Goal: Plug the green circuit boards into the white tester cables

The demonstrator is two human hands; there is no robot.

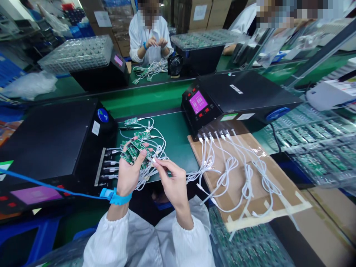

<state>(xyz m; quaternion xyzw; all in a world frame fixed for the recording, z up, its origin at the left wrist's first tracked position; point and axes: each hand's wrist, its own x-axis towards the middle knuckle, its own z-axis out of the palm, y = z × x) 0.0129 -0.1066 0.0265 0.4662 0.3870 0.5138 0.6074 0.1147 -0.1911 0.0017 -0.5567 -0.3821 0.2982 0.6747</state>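
Several green circuit boards point(133, 151) are fanned out in my left hand point(129, 174), its thumb pressed on the top one. A blue strap circles that wrist. My right hand point(172, 181) pinches a white cable plug point(154, 160) at the lower right edge of the boards. Whether the plug sits in a board's socket is too small to tell. Just beyond my hands, another green board point(142, 135) lies with a white cable at its end, and a further board point(131, 121) lies behind it. White cables point(143, 180) bunch beneath my hands.
A black box point(52, 137) with plugged cables stands left; another point(239, 92) with a lit screen stands right. Bundled white cables point(228, 170) lie on cardboard point(258, 200). Trays of boards point(314, 148) are at the right. Across the bench sits a person point(150, 33) in white.
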